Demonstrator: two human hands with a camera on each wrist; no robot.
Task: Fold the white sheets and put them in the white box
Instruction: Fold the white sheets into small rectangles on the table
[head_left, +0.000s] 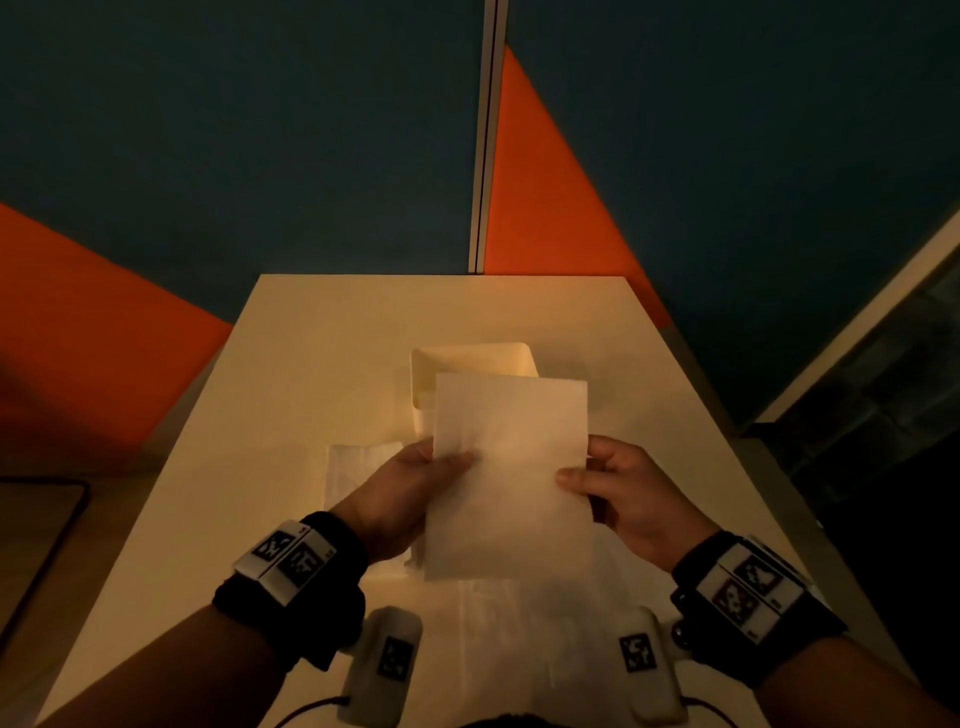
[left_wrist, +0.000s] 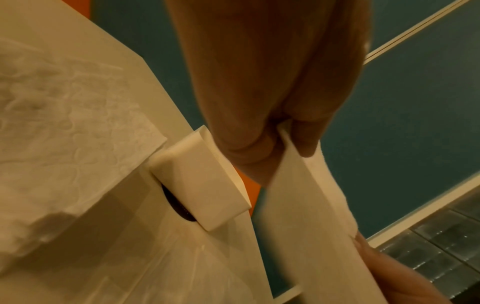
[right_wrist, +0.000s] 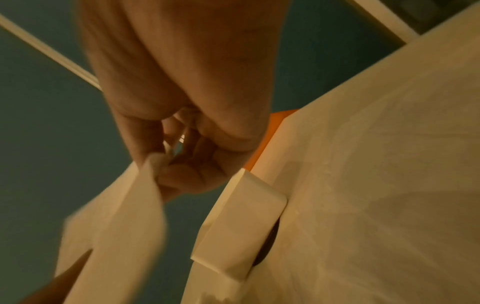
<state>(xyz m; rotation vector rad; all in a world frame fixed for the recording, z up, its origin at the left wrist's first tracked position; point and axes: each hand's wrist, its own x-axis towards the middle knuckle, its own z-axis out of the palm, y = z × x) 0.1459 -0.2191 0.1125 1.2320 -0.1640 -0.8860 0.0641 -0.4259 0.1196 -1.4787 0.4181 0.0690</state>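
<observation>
A white sheet hangs in the air above the table, held up between both hands. My left hand pinches its left edge, thumb on the near face. On the other side, my right hand pinches the right edge. The left wrist view shows the sheet edge-on, pinched between thumb and fingers; in the right wrist view the sheet hangs below the pinching fingers. The white box stands open behind the sheet, partly hidden by it. More white sheets lie stacked on the table under my left hand.
The pale table reaches back to a blue and orange wall. A flat sheet lies on the table near the front edge. A dark tray-like edge sits off the table at the left.
</observation>
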